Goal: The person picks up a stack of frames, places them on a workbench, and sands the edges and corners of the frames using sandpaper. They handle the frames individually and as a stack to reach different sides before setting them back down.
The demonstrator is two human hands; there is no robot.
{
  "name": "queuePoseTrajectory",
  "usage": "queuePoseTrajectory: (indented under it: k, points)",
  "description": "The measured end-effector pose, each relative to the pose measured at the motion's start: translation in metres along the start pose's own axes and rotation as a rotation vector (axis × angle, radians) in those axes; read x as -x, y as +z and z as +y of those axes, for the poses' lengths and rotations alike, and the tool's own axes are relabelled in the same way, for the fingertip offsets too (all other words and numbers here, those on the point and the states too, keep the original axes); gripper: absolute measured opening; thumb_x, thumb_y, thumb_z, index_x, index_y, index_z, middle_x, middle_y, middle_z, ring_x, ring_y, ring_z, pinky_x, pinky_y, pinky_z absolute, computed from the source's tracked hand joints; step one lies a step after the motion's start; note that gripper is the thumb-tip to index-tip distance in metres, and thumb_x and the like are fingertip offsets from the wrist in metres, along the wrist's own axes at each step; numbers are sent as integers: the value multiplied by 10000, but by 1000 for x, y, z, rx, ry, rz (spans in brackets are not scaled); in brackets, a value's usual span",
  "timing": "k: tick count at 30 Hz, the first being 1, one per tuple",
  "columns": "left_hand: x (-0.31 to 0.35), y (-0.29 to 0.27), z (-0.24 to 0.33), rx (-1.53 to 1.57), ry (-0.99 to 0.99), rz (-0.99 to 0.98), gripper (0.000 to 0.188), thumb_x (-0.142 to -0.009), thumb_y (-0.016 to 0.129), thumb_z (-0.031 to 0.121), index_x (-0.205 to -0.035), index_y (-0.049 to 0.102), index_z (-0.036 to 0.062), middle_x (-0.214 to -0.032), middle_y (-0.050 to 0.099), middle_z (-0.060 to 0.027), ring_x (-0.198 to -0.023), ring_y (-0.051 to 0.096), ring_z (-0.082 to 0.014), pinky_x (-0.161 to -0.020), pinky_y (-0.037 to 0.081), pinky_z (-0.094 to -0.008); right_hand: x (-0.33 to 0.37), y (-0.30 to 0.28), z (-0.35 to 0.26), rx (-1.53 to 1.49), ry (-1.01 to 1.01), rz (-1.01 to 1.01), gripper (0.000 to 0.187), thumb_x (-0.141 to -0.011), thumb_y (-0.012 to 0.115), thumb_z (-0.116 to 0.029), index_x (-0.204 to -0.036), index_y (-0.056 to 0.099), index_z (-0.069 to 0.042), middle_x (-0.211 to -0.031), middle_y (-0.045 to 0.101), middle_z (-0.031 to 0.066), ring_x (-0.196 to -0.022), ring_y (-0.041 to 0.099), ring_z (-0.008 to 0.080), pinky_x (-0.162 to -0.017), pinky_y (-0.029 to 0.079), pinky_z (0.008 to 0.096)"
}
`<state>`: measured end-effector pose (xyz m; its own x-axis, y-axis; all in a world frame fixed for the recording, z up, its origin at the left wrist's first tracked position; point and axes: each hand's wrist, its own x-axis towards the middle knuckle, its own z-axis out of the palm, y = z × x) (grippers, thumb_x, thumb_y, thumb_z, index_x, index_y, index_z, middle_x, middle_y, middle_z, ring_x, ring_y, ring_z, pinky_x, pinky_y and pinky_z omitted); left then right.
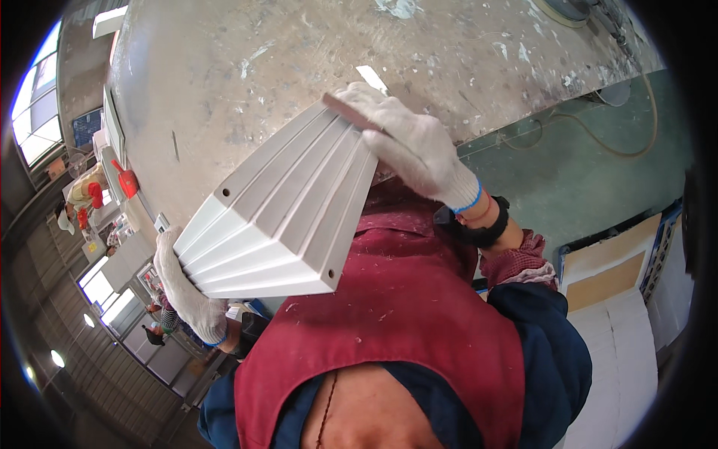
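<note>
A white ribbed piece [288, 202], bent along a crease and with a dark hole near each end of the crease, is held tilted in front of my body. My left hand [187, 292], in a white knit glove, is closed around its lower left edge; the fingertips behind it are hidden. At the far end, my gloved right hand [407, 138] holds a thin brown sanding pad [350, 112] against the ribs. A small white strip [372, 78] lies on the worktable [217, 112] just past the right hand.
A round tool [565, 10] with a hose [649, 127] sits at the table's far right corner. Framed boards [606, 273] stand low at the right. A red dustpan-like object [126, 179] is beyond the left edge, where co-workers [86, 191] are farther off.
</note>
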<state>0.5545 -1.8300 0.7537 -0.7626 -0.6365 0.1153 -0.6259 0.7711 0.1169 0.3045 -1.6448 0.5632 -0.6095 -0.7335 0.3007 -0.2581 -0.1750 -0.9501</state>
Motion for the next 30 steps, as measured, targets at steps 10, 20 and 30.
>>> queuePoseTrajectory:
  k: [10,20,30]
  points:
    - [4,3,-5,-9,-49,10,946,-736,744,629,-1391,509,-12,-1319,579,-206,-1293,513,-391,-1121,366,-488,-19,17,-69,-75,-576,88,397,-922,634,-238,-1274,652,-54,-1215,699,91,-1129,664,259,-942,549,386]
    - [2,1,3,-48,5,-7,899,-720,779,517,-1398,504,-6,-1315,588,-203,-1302,514,-374,-1116,377,-460,-21,7,-24,20,-231,-46,446,-968,540,-171,-1400,565,-60,-1374,601,173,-1266,572,348,-1079,457,401]
    - [7,-3,2,-60,23,-22,818,-745,784,475,-1354,536,-12,-1312,567,-204,-1260,537,-366,-1079,407,-454,-28,7,9,430,-361,62,472,-842,658,-142,-1298,617,-27,-1240,676,119,-1006,689,296,-852,573,342]
